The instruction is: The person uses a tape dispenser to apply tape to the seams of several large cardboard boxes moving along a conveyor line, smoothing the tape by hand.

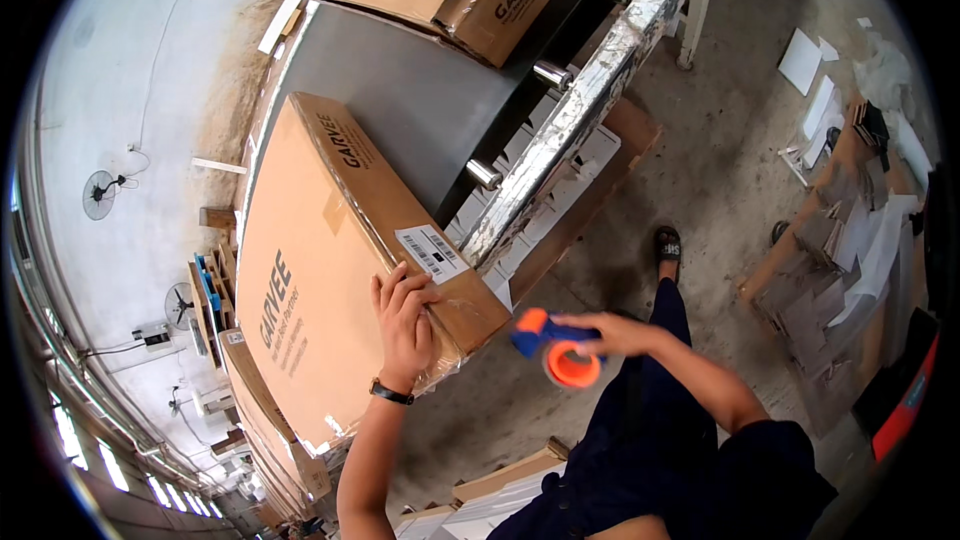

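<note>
The large cardboard box (310,240) lies on the grey conveyor belt (400,80), the left hand (405,320) laid flat and unclenched over its near edge, presumably steadying it, while the right hand (612,333) grips the blue-and-orange tape dispenser (558,350) near that end, apparently for ready reach.

Holding the left arm (368,455) nearly upright in view, with the left hand (405,325) laid palm down and fingers slightly bent. Having the right arm (712,380) bent, with the right hand (618,336) curled in a grip, as far as blur permits to see.
</note>
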Tool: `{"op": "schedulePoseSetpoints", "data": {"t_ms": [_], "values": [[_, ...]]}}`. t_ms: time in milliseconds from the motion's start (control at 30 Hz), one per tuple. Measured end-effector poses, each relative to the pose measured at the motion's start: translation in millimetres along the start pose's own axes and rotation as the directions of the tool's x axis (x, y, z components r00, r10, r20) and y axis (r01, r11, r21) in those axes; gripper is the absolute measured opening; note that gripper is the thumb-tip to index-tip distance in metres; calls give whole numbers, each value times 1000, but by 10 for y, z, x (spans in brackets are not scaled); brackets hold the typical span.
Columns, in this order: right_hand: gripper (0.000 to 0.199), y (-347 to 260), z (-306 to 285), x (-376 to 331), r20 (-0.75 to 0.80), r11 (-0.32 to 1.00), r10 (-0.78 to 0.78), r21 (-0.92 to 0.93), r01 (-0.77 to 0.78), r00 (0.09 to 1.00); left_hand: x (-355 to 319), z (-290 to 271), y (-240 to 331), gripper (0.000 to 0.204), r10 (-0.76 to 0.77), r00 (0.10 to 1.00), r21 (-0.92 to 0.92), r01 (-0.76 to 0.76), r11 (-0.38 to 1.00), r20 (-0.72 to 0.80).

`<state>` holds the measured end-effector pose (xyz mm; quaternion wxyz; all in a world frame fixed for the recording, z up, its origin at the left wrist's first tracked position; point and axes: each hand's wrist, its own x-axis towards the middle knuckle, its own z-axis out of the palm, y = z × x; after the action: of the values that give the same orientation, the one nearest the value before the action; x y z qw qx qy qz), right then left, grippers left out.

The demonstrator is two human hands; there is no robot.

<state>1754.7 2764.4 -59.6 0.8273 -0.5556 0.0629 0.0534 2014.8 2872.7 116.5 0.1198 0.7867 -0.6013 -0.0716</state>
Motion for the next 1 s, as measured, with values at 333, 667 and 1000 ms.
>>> {"op": "schedulePoseSetpoints", "data": {"t_ms": [333, 667, 1000], "values": [[57, -254, -2, 430, 79, 945, 165, -298, -135, 983, 8, 31, -22, 23, 21, 1000, 6, -21, 1000, 8], [55, -245, 593, 923, 167, 631, 368, -768, -114, 915, 7, -10, -57, 22, 24, 998, -59, -28, 998, -57], [60, -422, -919, -1391, -299, 723, 525, 650, -232, 797, -157, -21, 233, 29, -88, 994, 165, 78, 983, 58]]}}
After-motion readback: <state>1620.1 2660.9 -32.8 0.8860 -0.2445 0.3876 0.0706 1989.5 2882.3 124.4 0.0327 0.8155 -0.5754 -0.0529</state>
